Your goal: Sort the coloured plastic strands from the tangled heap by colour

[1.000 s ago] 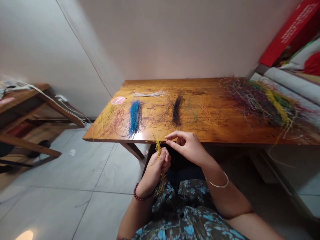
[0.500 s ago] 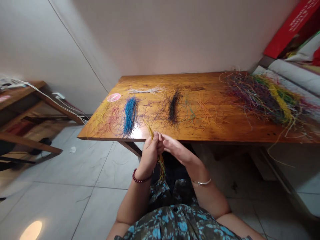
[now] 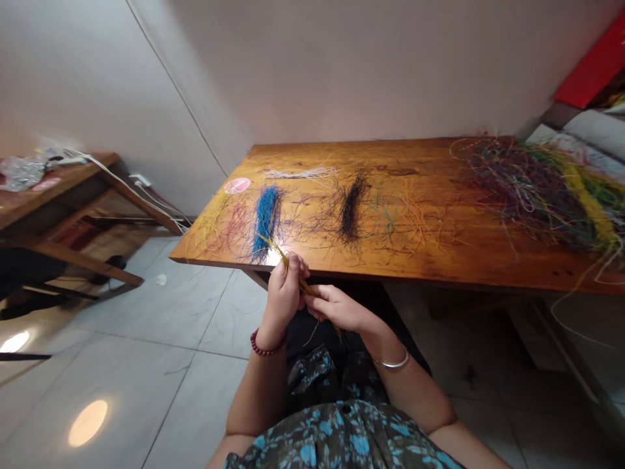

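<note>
My left hand (image 3: 283, 296) is closed round a thin bundle of yellow strands (image 3: 278, 251), held just in front of the near edge of the wooden table (image 3: 439, 270). The strands stick out up and to the left above my fist and trail down to the right below it. My right hand (image 3: 336, 307) sits right beside the left, fingers pinched on the lower part of the same bundle. On the table lie a blue bundle (image 3: 266, 218), a black bundle (image 3: 350, 207), a white bundle (image 3: 300, 172) and a faint yellow bundle (image 3: 212, 221).
A large tangled heap of mixed coloured strands (image 3: 541, 189) covers the table's right end. A pink round disc (image 3: 237, 185) lies at the far left corner. A low wooden bench (image 3: 63, 189) with white cables stands to the left. The floor is tiled.
My right hand came from open above the bundle to pinching it below my left hand. The yellow strands tilted over to the left, and the view shifted slightly.
</note>
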A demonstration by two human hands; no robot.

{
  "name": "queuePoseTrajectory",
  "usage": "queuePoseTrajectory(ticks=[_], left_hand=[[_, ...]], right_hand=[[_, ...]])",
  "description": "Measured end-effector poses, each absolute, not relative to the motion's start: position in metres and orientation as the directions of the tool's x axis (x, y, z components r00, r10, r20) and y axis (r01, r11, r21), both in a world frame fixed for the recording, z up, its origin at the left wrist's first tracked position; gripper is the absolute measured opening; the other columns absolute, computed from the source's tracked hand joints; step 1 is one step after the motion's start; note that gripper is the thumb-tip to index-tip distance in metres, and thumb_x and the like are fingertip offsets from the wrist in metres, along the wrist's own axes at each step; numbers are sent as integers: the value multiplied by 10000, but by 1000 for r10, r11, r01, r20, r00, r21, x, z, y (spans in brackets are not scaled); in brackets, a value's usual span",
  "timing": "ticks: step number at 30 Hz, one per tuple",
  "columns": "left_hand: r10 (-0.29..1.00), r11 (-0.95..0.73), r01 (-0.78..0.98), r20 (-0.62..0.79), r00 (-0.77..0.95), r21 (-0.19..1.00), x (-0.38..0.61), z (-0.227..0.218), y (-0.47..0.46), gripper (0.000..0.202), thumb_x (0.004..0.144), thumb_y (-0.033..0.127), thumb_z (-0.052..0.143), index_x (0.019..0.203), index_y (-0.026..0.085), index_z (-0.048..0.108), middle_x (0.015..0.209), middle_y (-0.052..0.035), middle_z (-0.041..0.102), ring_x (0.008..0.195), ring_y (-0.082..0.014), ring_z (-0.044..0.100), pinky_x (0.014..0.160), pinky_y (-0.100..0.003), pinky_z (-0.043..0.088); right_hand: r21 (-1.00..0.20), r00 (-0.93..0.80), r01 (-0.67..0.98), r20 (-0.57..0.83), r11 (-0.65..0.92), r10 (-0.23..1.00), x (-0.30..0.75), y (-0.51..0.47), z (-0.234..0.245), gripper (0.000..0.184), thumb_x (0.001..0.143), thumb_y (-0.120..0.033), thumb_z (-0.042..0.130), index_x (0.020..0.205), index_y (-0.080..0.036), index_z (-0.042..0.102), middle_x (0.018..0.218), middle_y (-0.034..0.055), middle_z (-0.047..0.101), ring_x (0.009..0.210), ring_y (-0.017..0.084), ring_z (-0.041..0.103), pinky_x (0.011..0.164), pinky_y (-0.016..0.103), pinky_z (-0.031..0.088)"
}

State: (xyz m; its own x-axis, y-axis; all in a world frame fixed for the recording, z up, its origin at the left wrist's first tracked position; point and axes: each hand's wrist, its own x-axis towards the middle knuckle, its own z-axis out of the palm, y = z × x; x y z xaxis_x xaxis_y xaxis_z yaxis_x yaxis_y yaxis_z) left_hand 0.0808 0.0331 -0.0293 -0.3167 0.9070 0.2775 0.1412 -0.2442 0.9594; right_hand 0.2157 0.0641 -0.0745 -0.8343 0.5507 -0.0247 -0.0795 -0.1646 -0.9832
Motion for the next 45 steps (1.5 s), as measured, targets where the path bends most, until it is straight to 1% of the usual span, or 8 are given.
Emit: queuePoseTrajectory(ticks=[5,9,15,19,26,33,40,45], left_hand=[[863,-239,378,374,-339,894,78,-35,27,356,1019,410,485,769,171,570,703,-13,520,649,-130,461,652,-235,351],[865,-242,369,372,-336,897,75,-40,27,335,1011,422,495,846,165,632,725,-19,545,663,-136,484,657,-228,367],[903,-212,312,308,-300,926,66,-42,26,419,994,479,511,1240,171,651,849,-61,640,728,-156,569,679,-233,424],[909,-168,364,286,-302,916,64,-41,21,333,984,416,555,1151,182,724,810,-57,669,731,-162,597,688,-234,441],[920,-126,282,219,-326,951,75,-39,11,233,910,376,674,987,172,754,840,-68,712,720,-161,639,638,-221,472],[912,-117,361,244,-329,925,87,-37,10,210,906,368,681,916,164,731,850,-66,729,730,-157,658,641,-216,491],[942,-93,302,183,-282,949,86,-39,12,218,911,358,659,849,149,678,793,-66,697,727,-162,645,624,-212,478],[950,-131,238,190,-247,962,87,-43,14,224,947,353,596,834,161,613,767,-43,654,727,-156,615,627,-219,470]], right_hand=[[-968,-781,-125,-39,-216,624,213,60,-69,495,910,-629,561,714,-177,507,627,-31,381,528,76,283,448,224,198],[-903,-799,-164,-114,-397,590,213,59,-67,511,866,-640,608,690,-202,410,583,-71,259,485,63,159,432,226,102],[-819,-809,-250,-117,-517,576,222,64,-63,455,924,-558,575,725,-199,378,589,-94,230,449,44,119,421,214,79],[-800,-787,-276,-130,-532,604,227,69,-62,447,935,-555,554,735,-206,359,581,-101,215,436,44,109,419,209,93],[-954,-583,-191,-78,-229,809,221,66,-68,502,893,-664,542,717,-207,430,567,-71,243,458,73,186,443,230,133],[-999,-460,-32,53,44,886,219,61,-72,477,941,-638,482,745,-206,520,605,-15,374,551,128,325,509,257,232],[-988,-463,-25,145,150,874,219,59,-67,427,991,-525,461,756,-183,560,655,-4,453,607,131,398,585,262,304],[-991,-470,-72,130,109,873,218,58,-68,432,988,-535,462,760,-184,567,624,-21,382,584,127,365,577,257,301]])
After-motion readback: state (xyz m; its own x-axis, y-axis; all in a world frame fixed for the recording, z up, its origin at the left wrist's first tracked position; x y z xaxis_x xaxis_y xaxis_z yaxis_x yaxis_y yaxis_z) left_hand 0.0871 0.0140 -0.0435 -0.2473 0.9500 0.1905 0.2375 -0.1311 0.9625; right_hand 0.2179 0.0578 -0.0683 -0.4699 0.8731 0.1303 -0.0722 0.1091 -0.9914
